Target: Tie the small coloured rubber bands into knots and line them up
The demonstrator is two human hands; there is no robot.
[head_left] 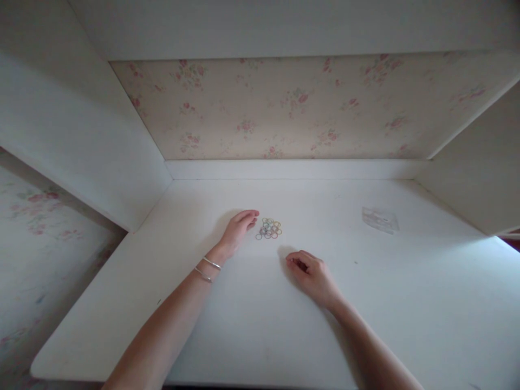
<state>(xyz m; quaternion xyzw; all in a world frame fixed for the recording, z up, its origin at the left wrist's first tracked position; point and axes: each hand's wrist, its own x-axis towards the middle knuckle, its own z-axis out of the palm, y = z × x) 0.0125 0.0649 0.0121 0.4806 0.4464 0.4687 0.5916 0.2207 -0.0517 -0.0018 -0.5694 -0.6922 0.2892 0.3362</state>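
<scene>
On the left a white side panel [81, 135] walls in the white desk [203, 336], and behind stands a back wall with a faded rose pattern [292, 108].

The left hand [238, 230] lies on the desk with the arm stretched forward, two thin bangles [208, 269] at the wrist. Its fingers are extended and close together, slightly curved, the tips just beside the left edge of the pile. It holds nothing; it is open and flat, like a small fence next to the rings.

The small coloured rings [268, 228] — they look like tiny elastic bands in yellow, blue, green and pink — lie in a loose, flat cluster in the middle of the desk, many of them overlapping.

To work with such a pile well, I judge it is better to keep the left hand as a stop, so the rings do not slide away, and to pick one ring from the outer edge with the fingertips, not from the middle where they tangle. A light pinch is enough, because the rings are thin and lie flat on a smooth surface.

The right hand [311, 273] rests nearer to the person, a little apart from the pile. Its fingers are curled loosely under the palm — whether something small is inside, I cannot tell.

Further right, well apart, lies a small clear plastic bag [379, 219].
</scene>
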